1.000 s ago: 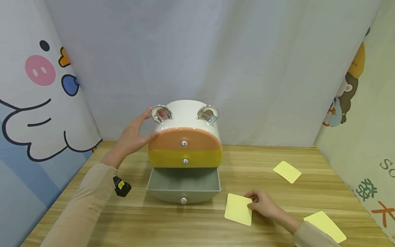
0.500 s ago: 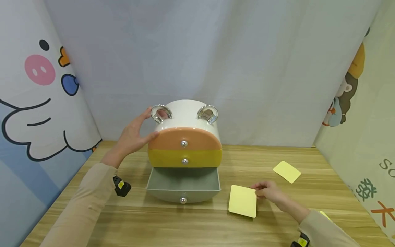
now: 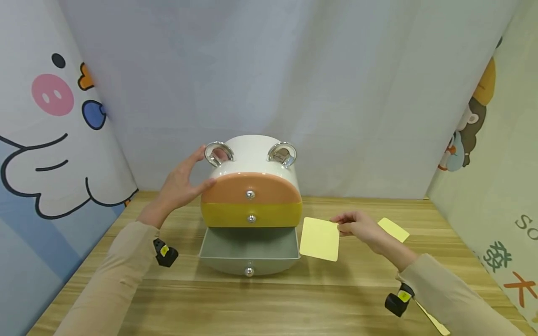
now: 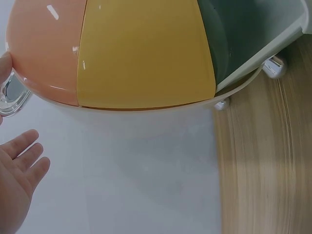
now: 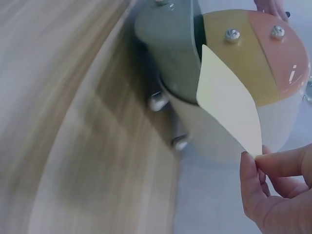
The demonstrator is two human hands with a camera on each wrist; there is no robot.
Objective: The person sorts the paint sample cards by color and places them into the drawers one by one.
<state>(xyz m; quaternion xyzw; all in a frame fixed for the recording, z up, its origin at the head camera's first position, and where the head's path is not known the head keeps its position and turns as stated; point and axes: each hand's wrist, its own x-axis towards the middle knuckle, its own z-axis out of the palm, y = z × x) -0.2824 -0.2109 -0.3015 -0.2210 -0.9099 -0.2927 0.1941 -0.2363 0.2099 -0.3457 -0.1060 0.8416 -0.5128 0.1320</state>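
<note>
A small desktop drawer cabinet with silver ear-shaped loops stands on the wooden table. Its orange drawer and yellow drawer are closed. The grey-green bottom drawer is pulled out, and nothing shows inside it. My left hand rests at the cabinet's upper left, thumb on the orange front's edge, index finger near the left ear; in the left wrist view its other fingers extend loosely. Between thumb and fingers, my right hand pinches the edge of a yellow rounded card, raised just right of the bottom drawer.
Another yellow card lies on the table behind the right hand. A third card is mostly hidden under the right sleeve. A pale curtain hangs behind the table, with printed cartoon panels on both sides.
My right hand has lifted the pinched card off the table and carried it away from me, up beside the open bottom drawer. The left hand and the cabinet have stayed put.
</note>
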